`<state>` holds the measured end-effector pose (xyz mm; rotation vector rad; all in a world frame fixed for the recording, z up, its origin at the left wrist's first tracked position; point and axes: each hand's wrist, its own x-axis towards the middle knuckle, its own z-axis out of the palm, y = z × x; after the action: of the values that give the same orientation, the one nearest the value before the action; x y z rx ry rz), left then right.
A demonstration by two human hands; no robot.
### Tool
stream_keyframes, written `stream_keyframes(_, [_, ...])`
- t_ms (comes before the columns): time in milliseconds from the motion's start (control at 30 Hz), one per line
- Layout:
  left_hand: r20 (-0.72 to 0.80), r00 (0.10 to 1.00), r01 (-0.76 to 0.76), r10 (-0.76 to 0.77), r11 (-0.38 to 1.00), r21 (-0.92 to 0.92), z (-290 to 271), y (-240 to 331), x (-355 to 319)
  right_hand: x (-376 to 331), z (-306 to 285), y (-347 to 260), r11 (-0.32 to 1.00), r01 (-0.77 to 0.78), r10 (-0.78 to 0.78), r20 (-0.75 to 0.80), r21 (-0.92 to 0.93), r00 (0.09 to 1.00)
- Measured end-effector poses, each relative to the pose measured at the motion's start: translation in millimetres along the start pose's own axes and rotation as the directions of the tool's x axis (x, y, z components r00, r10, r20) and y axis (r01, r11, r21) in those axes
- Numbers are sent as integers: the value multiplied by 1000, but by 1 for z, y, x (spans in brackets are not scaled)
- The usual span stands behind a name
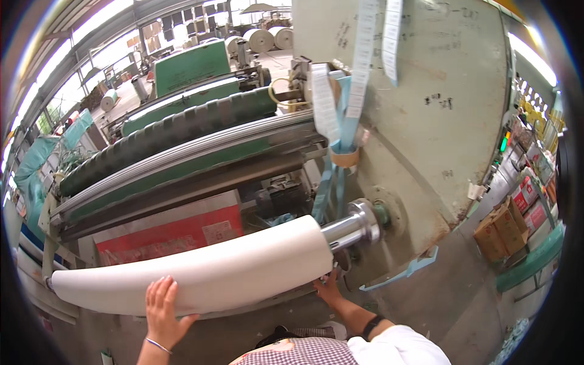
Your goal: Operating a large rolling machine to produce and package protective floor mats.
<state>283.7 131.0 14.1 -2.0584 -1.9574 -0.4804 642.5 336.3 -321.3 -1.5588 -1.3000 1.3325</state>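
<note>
A long white roll (pixel 207 267) lies across the front of a machine on a shiny metal shaft (pixel 347 230). My left hand (pixel 163 310) rests against the near side of the roll, palm toward it, its fingers stretched out and holding nothing. Below the roll's right end, my right hand (pixel 329 292) reaches up with bent fingers. Those fingertips are close to the roll's lower edge, around something small and dark that I cannot make out. The shaft's right end meets a round chrome collar (pixel 367 222) at the machine's side panel.
Behind the roll run a dark ribbed roller (pixel 176 135) and metal bars (pixel 201 149). Blue and white strips (pixel 350 115) hang from the large grey side panel (pixel 438 121). Cardboard boxes (pixel 502 230) and a green tube (pixel 532 260) are at the right.
</note>
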Motion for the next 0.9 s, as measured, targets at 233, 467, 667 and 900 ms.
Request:
stream_keyframes(233, [-34, 993, 120, -117, 984, 132, 21, -10, 14, 59, 105, -19, 832, -122, -114, 382, 542, 917])
stream_keyframes(467, [66, 944, 316, -322, 945, 91, 8, -57, 127, 60, 123, -143, 504, -329, -269, 508, 798, 818])
stream_keyframes(667, [260, 928, 344, -268, 883, -319, 0, -21, 135, 105, 140, -142, 449, -275, -496, 494, 850, 714])
stream_keyframes(900, [176, 969, 227, -171, 898, -377, -15, -27, 91, 91, 125, -185, 221, -141, -618, 250, 965, 745])
